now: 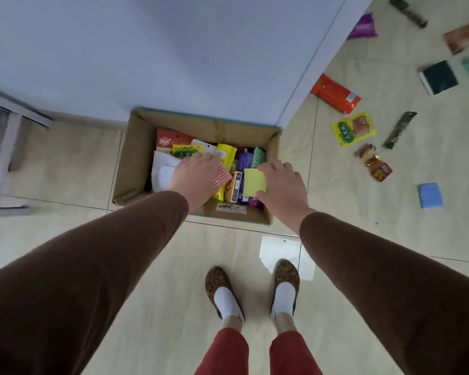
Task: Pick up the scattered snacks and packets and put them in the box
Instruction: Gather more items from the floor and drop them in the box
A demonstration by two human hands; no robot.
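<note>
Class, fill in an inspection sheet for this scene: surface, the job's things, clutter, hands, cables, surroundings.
Surface: pale tiled floor.
Job's things: open cardboard box against the wall, partly filled with packets; orange packet, yellow packet, blue packet and others lie on the floor to its right.
Clutter: white paper by the feet.
Hands: left hand holds a red-striped packet over the box; right hand holds a yellow-green packet.
Cables: nothing seen.
Surroundings: white wall; white shelf frame at left.
</note>
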